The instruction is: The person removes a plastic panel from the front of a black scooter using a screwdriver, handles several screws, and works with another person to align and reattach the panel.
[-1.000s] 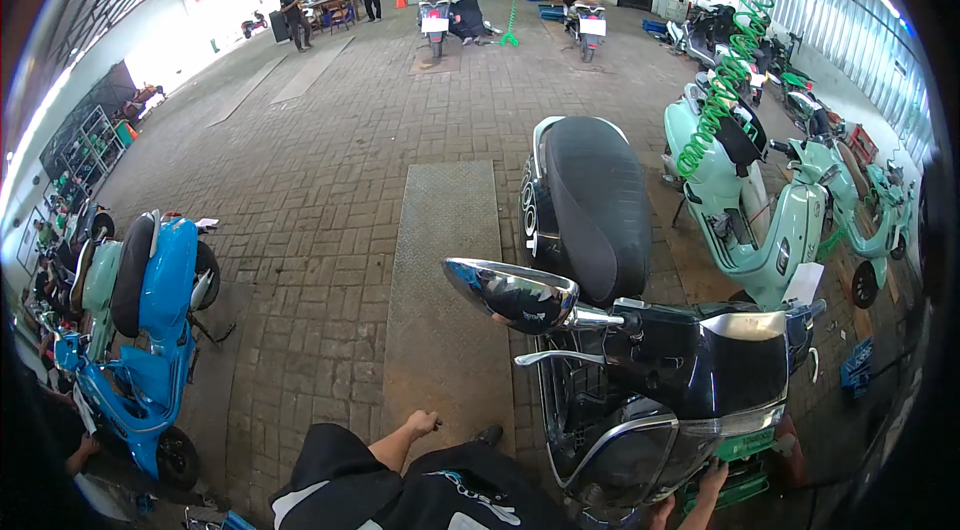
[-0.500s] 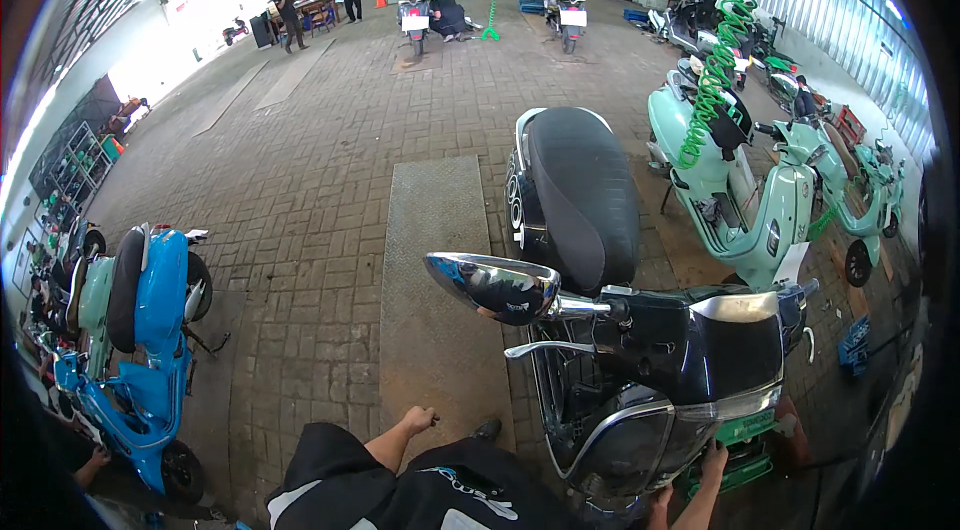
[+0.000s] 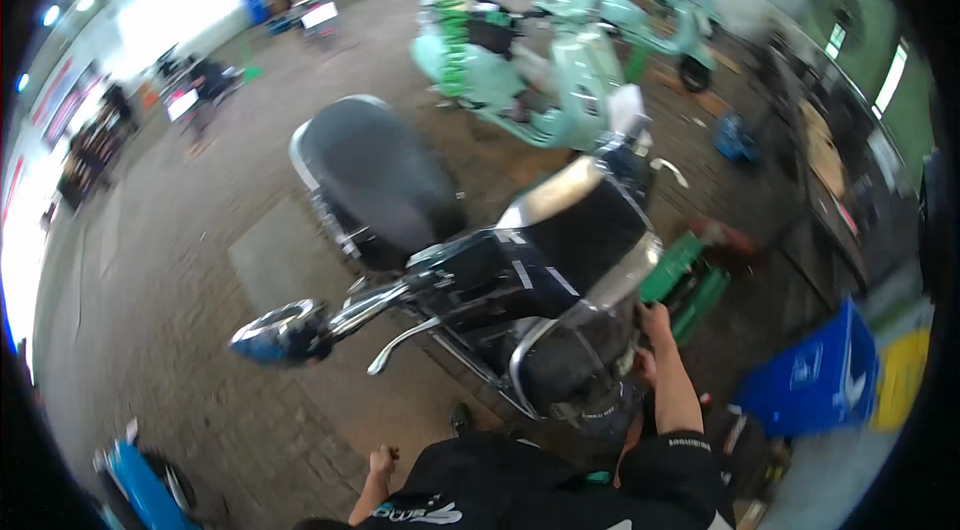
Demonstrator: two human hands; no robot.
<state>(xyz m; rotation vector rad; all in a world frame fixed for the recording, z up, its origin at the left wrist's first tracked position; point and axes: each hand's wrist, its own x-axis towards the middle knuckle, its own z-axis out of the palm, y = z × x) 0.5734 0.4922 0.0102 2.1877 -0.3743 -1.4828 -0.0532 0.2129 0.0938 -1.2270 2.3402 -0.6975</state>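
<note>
- The dark scooter [image 3: 520,280] fills the centre of the frame, its front shield toward the lower right and its black seat [image 3: 385,180] toward the upper left.
- The right hand [image 3: 655,325] rests against the shield's edge, fingers seemingly curled on it; blur leaves the hold uncertain.
- The left hand [image 3: 380,458], low in the frame, is closed in a fist around something small, away from the scooter.
- A one-handed push could tip the scooter toward the green stand [image 3: 690,280] or the pale green scooter [image 3: 540,90] behind.
- The protruding mirror [image 3: 280,332] could be knocked.
</note>
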